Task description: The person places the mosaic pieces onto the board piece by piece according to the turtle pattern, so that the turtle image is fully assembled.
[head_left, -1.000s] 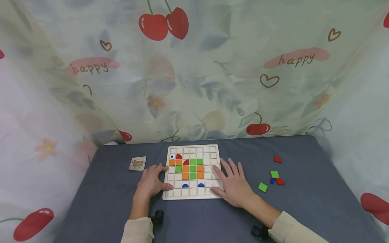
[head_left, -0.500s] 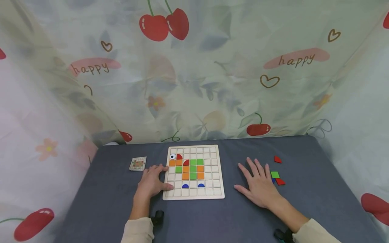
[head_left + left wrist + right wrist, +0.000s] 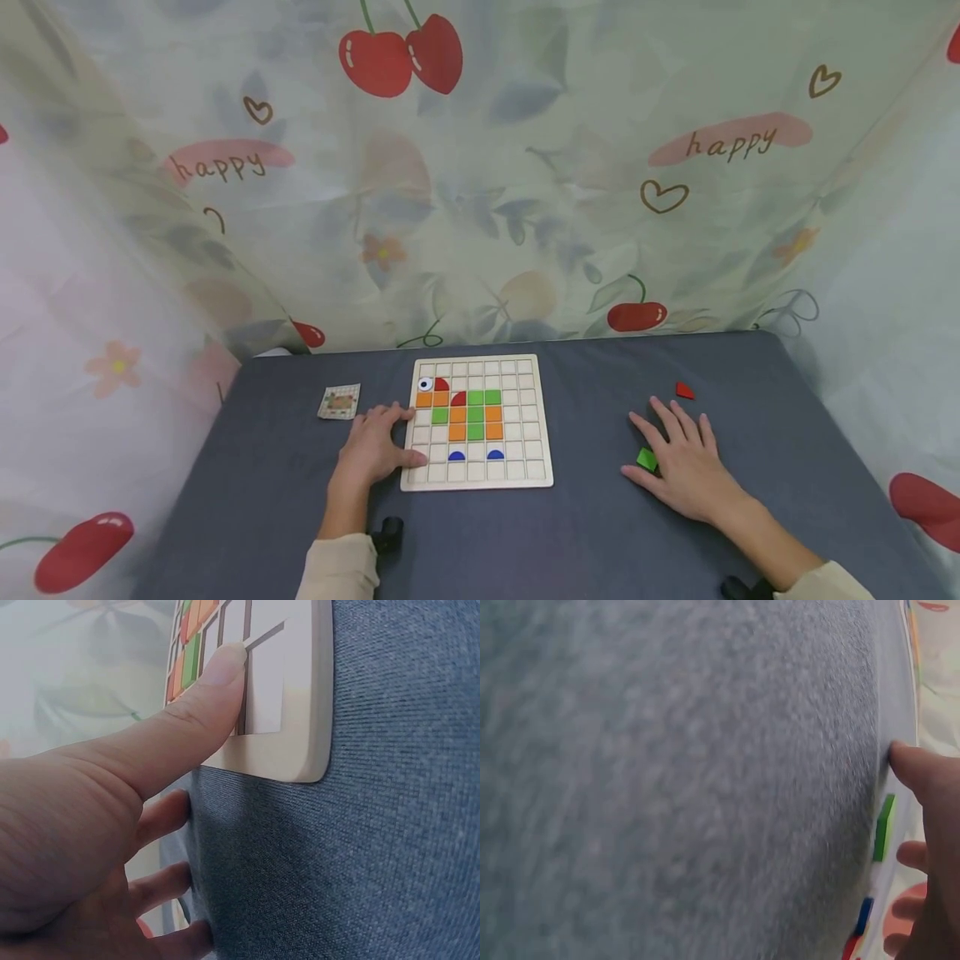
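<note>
A pale square grid board (image 3: 525, 479) lies on the dark cloth, its cells partly filled with orange, green, red and blue tiles and a round eye tile (image 3: 426, 384). My left hand (image 3: 373, 446) rests at the board's left edge. Its thumb (image 3: 202, 705) presses on the near left corner cells, while the other fingers touch the edge and cloth. Off to the right, my right hand (image 3: 693, 475) is spread low over loose tiles, holding none. A green square tile (image 3: 646, 458) shows between its thumb and index finger; in the right wrist view a blue tile (image 3: 864, 915) sits beyond.
A small picture card (image 3: 339, 402) lies left of the board. One red tile (image 3: 684, 390) is just past the right fingertips, and another red piece (image 3: 850, 947) shows by the blue one. A printed curtain (image 3: 480, 208) hangs behind the table.
My right hand has left the board's right edge and moved right, over the loose tiles, hiding several of them. The left hand and the board have stayed put.
</note>
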The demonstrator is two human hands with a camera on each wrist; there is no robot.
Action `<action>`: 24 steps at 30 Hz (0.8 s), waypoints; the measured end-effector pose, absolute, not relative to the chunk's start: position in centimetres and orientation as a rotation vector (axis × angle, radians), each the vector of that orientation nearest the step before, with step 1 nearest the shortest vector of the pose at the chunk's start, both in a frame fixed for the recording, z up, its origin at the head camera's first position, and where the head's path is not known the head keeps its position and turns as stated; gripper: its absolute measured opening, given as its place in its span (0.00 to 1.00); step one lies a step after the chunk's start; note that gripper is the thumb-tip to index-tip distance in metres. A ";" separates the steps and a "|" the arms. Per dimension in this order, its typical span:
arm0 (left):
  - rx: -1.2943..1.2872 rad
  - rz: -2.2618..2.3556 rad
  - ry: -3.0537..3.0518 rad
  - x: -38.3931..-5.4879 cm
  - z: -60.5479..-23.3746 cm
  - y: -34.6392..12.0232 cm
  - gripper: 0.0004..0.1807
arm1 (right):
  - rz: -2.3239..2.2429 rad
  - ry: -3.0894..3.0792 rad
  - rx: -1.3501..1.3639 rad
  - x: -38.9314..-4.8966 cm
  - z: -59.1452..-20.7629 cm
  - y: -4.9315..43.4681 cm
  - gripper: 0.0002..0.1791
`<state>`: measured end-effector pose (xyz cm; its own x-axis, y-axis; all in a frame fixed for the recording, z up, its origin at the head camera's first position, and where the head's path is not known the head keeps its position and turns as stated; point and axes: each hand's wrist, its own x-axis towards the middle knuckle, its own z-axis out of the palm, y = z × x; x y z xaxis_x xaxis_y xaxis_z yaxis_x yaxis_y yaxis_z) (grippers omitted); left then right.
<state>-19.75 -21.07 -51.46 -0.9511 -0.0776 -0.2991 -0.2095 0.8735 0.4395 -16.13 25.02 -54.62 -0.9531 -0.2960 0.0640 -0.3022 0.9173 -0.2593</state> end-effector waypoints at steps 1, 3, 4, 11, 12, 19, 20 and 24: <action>-0.216 0.693 2.771 -19.8 -51.5 -21.1 0.48 | 0.421 -3.053 0.475 -16.1 -54.5 25.2 0.43; -0.215 0.690 2.770 -19.8 -51.4 -21.1 0.48 | 0.422 -3.053 0.476 -16.0 -54.4 25.5 0.42; -0.215 0.689 2.769 -19.8 -51.4 -21.1 0.48 | 0.415 -3.055 0.473 -16.0 -54.3 25.7 0.41; -0.213 0.684 2.768 -19.8 -51.5 -21.2 0.48 | 0.385 -3.005 0.491 -15.8 -54.1 26.4 0.30; -0.211 0.683 2.769 -19.8 -51.5 -21.2 0.48 | 0.385 -2.979 0.503 -15.8 -54.1 26.4 0.27; -0.218 0.687 2.772 -19.7 -51.6 -21.1 0.48 | 0.429 -2.812 0.603 -16.1 -54.3 26.0 0.13; -0.221 0.688 2.772 -19.7 -51.6 -21.1 0.48 | 0.429 -2.808 0.610 -16.2 -54.3 25.8 0.13; -0.230 0.692 2.774 -19.7 -51.6 -21.1 0.48 | 0.408 -2.815 0.622 -16.7 -54.3 24.7 0.13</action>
<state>-19.69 -21.09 -51.57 -0.9504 -0.0870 -0.2987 -0.2172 0.8731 0.4366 -16.75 24.66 -54.26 -0.8837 -0.3757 0.2792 -0.4395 0.8711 -0.2190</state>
